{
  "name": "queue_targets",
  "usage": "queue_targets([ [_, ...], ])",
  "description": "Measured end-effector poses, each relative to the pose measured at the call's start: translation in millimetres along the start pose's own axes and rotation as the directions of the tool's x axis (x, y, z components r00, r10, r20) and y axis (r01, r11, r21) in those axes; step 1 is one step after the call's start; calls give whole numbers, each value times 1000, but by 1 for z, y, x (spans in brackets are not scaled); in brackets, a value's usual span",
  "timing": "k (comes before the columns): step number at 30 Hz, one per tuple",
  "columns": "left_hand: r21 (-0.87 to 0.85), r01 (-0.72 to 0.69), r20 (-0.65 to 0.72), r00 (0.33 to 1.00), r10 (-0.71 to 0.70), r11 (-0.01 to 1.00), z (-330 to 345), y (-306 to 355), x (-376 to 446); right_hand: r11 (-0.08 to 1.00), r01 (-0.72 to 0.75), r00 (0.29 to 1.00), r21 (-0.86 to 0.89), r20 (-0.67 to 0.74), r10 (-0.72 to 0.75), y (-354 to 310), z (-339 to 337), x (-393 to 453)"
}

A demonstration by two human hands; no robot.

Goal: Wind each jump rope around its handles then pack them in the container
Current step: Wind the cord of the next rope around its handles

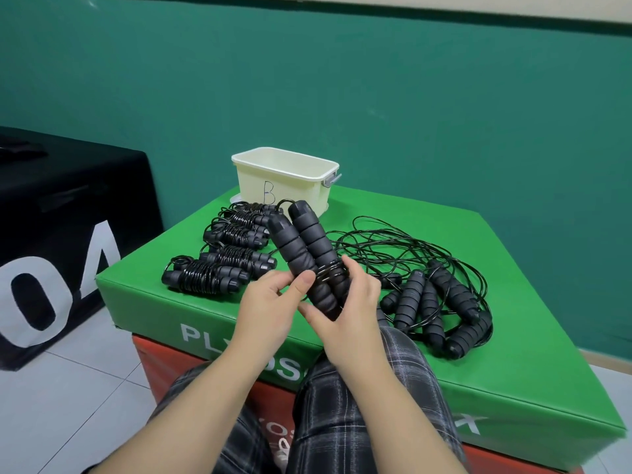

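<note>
My left hand (273, 304) and right hand (345, 302) both grip a pair of handles (301, 248) above the green box (513, 371), cord partly wound; the container (285, 177) stands behind them.

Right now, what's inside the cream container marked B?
Only the far inner wall below the rim of the cream container shows, and no jump rope rises above it. Its near wall hides the floor, so the contents are unknown.

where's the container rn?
In the head view the cream container marked "B" stands at the far edge of the green plyo box, just behind the row of wound jump ropes, beyond both hands.
</note>
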State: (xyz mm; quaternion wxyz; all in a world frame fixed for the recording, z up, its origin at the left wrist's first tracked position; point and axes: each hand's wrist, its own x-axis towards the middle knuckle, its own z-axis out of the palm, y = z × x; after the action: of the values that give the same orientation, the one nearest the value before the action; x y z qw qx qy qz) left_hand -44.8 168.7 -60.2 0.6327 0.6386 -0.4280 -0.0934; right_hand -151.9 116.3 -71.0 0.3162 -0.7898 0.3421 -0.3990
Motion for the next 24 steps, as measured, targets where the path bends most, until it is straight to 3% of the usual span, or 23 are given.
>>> queue_targets([
  [3, 44, -18, 36, 999, 16, 999, 0, -1, -2, 996, -9, 1000, -86, -20, 7, 1, 0, 1],
  [9, -4, -129, 88, 988, 129, 992, -8, -10, 4, 997, -74, 995, -17, 71, 75, -1, -6, 2],
  [17, 73, -360, 206, 918, 339, 930, -15, -9, 8, 942, -215, 974, 257, -10, 225, -2, -1, 4],
  [24, 227, -388, 77, 921, 381, 893, -20, -9, 13, 952, -206, 977, 227, 0, 211, -5, -3, 5],
])
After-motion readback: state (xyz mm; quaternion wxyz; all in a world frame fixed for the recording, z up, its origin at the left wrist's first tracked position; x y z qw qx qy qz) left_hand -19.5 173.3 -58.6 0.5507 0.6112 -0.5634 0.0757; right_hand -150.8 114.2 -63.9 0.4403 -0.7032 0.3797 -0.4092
